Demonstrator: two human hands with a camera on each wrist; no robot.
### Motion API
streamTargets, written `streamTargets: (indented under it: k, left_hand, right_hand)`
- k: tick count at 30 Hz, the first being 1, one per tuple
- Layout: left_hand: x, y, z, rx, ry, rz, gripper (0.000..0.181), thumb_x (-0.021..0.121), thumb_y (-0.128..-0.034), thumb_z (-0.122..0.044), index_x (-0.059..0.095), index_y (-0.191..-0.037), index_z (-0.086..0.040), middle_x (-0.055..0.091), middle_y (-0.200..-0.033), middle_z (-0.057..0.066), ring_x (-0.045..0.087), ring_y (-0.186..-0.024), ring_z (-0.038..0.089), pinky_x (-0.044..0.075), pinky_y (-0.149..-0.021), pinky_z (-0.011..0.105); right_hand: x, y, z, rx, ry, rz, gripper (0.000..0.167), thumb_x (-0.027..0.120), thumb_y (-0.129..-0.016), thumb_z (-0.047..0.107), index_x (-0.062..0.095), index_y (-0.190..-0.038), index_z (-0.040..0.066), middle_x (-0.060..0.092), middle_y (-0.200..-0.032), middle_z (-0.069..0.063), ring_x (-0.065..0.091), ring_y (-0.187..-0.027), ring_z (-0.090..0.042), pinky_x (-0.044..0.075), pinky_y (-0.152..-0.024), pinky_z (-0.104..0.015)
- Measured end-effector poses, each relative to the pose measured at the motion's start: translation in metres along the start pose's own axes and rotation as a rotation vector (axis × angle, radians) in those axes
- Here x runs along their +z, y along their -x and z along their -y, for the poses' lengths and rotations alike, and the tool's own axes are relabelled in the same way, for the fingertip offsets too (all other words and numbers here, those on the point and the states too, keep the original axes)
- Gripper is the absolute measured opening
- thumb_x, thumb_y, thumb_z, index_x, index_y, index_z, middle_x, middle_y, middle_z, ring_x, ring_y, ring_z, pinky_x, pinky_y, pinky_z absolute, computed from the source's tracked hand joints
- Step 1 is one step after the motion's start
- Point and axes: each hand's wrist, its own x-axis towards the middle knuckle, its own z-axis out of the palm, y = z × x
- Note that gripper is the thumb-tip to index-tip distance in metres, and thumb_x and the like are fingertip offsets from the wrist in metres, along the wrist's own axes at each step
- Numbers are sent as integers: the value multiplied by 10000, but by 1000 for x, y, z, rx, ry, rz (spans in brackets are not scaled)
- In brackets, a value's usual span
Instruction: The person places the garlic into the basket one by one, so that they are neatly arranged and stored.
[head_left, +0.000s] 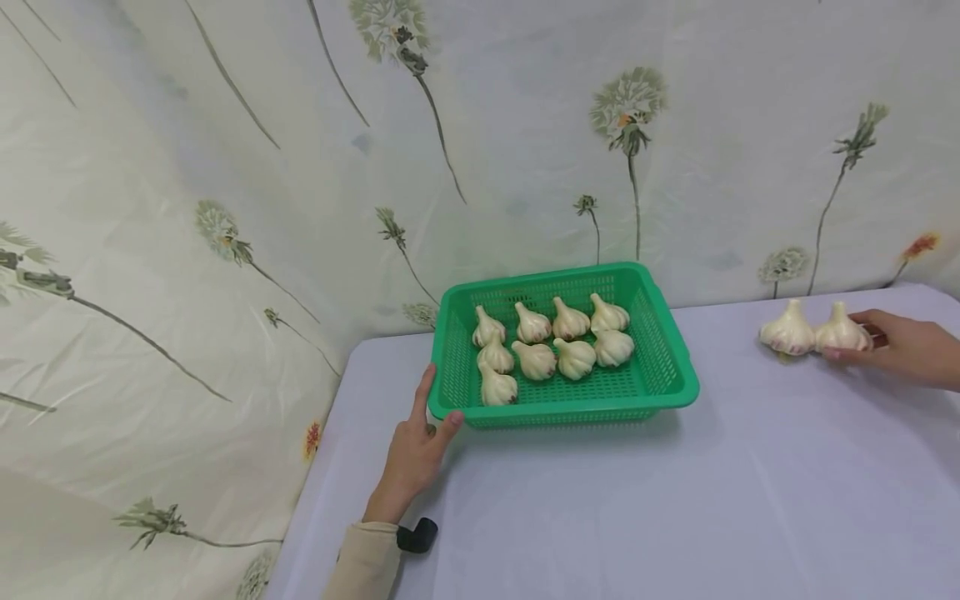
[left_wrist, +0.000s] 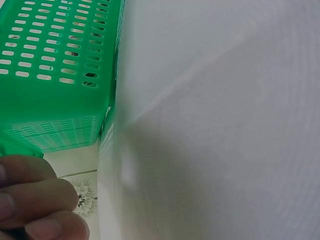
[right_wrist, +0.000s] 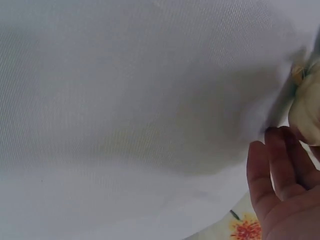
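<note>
A green plastic basket (head_left: 567, 414) sits on the white-covered table with several whole garlic bulbs (head_left: 536, 360) inside, mostly toward its left and middle. At its front left corner, my left hand (head_left: 415, 450) holds the rim, thumb at the front and index finger along the left side. The left wrist view shows the other fingers (left_wrist: 37, 195) curled by the rim. Far to the right, two garlic bulbs stand side by side. My right hand (head_left: 903, 346) grips the right-hand garlic bulb (head_left: 842, 329) with thumb and fingers; the other garlic bulb (head_left: 789, 329) stands against it.
A pale curtain with dandelion prints (head_left: 517, 158) hangs behind the table and along its left side. The white tablecloth (head_left: 600, 517) stretches in front of the basket and between it and the two bulbs on the right.
</note>
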Motion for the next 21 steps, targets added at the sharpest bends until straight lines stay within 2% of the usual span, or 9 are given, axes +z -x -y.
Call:
streamTargets:
  k: [9,14,17,21]
  left_hand:
    - [0,-1,0,4,-3,0,833,617,-1042,-527,100,-1693,-468,302,-478,-123,237,-439,39,228,-435,243]
    - [0,1,-1,-6,3,5,835,609,-1035,-561,103,-1693,-469,308,-480,-126,245,-443,44,230,-438,248]
    - [0,1,-2,-3,6,2,835,610,-1033,-561,110,-1694,-464,307,-481,-125,247,-444,48,229,-438,247]
    - [0,1,-3,-2,10,0,835,615,-1034,-553,115,-1695,-460,308,-478,-125,249,-443,46,229,-438,247]
  right_hand:
    - [-1,4,4,-16,37,-73,960,678,-999,581,399,-1369,-259,588,-1143,-458,592,-1039,-604,506,-839,-660]
    - [-5,6,5,-32,46,-176,874,668,-1018,547,467,-1326,-246,656,-1028,-380,656,-903,-504,545,-714,-549]
    - [-11,7,12,-23,33,-225,864,651,-1025,551,496,-1304,-252,654,-995,-365,656,-837,-465,529,-652,-505]
    - [-22,8,26,-1,1,-231,904,632,-1031,566,474,-1337,-269,615,-1055,-426,634,-878,-534,530,-686,-562]
